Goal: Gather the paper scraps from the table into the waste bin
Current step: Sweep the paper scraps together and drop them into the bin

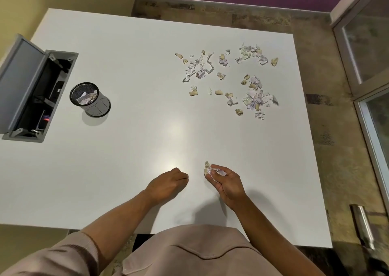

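Over smooth white table: right hand pinches crumpled paper scraps.

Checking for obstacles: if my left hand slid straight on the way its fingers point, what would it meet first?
The left hand points right, toward the right hand gripping paper scraps. It would likely meet those first, though depth is unclear.
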Tool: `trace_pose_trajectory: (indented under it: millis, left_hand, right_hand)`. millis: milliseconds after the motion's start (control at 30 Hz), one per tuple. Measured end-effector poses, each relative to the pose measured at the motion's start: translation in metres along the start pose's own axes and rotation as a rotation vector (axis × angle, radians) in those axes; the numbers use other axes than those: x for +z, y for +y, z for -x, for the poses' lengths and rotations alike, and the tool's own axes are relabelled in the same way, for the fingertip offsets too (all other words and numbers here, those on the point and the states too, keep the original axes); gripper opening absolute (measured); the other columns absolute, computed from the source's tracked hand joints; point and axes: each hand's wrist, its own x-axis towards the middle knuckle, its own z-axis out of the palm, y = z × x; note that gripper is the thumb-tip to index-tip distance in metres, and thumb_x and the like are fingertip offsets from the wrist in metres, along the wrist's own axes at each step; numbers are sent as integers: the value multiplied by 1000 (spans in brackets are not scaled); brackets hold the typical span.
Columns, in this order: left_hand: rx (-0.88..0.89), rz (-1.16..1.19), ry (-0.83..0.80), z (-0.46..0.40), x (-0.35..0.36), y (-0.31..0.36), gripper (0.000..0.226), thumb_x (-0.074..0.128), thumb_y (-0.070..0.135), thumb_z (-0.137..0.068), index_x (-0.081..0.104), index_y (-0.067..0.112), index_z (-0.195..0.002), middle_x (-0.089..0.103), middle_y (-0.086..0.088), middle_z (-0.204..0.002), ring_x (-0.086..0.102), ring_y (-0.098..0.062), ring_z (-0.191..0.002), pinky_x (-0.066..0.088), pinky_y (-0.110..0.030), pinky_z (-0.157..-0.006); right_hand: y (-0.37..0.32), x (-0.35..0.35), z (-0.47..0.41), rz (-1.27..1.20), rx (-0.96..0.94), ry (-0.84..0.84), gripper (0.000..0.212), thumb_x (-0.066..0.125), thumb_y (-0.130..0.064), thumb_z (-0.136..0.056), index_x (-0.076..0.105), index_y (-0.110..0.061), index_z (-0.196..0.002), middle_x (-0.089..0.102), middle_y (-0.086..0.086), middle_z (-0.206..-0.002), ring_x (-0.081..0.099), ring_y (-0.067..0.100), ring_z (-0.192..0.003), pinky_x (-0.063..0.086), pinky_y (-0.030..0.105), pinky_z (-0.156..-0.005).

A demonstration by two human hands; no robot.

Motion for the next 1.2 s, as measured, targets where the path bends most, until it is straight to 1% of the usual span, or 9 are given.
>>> trace_pose_trajectory:
  millis: [133,233,400,500,567,867,967,1100,1200]
  left_hand:
    - [-79,20,-34,-4,-13,7,9,63,5,-84,68,12,-80,65,2,-86,59,-21,-79,51,-33,-54]
    - [-215,104,-63,-10,-16,16,13,56,3,-86,62,11,-77,62,2,-82,54,-22,-80,50,-37,-57]
    - [-722,625,98,-19,-22,23,25,57,-3,-82,76,12,-86,74,6,-86,65,-10,-82,48,-20,-75]
    - [-926,853,129,-15,-29,19,22,61,-2,-83,78,12,-84,73,7,-79,66,-2,-73,45,-6,-68]
    - [-1005,952,134,-9,-32,16,23,61,-3,-81,78,12,-80,73,4,-71,65,-4,-66,46,-8,-62]
    - [-1140,1479,364,4,-61,9,5,69,-5,-82,73,-6,-84,68,-28,-82,62,-28,-72,56,-42,-82]
    - [-1179,1543,504,37,-94,-33,16,66,-8,-82,75,2,-74,63,-18,-75,57,-26,-68,57,-37,-75]
    - [-1128,1525,503,40,-108,-50,27,68,-5,-82,76,14,-65,61,-10,-71,54,-22,-60,55,-19,-61]
    - [-1173,1476,561,51,-119,-76,22,72,1,-80,77,18,-68,72,-5,-78,65,-22,-69,57,-25,-74]
  right_hand:
    - [2,3,1,10,-1,-12,15,66,2,-85,73,-4,-98,74,13,-106,69,32,-102,58,33,-84]
    - [2,9,1,0,-2,-10,16,66,3,-86,72,-2,-99,74,14,-105,69,33,-102,58,33,-84]
    - [4,18,1,-26,-20,-15,16,63,5,-87,69,2,-101,74,14,-103,69,33,-102,58,32,-83]
    - [4,24,0,-48,-30,-22,15,64,5,-86,71,1,-99,74,16,-104,69,33,-102,58,33,-84]
    - [5,26,-2,-51,-36,-29,15,64,4,-86,75,-3,-94,74,15,-105,70,32,-101,58,32,-82]
    - [13,41,-9,-136,-23,-9,13,66,5,-85,73,2,-96,70,21,-110,70,32,-100,57,31,-80]
    - [23,96,-7,-49,-6,-42,23,68,0,-86,68,4,-109,70,19,-114,69,31,-104,57,29,-80]
    - [15,110,-5,-23,9,-21,26,69,-3,-85,67,2,-110,71,16,-111,69,30,-103,57,30,-83]
    - [15,133,-6,-60,16,0,19,68,2,-85,69,2,-103,73,15,-105,72,25,-94,58,27,-76]
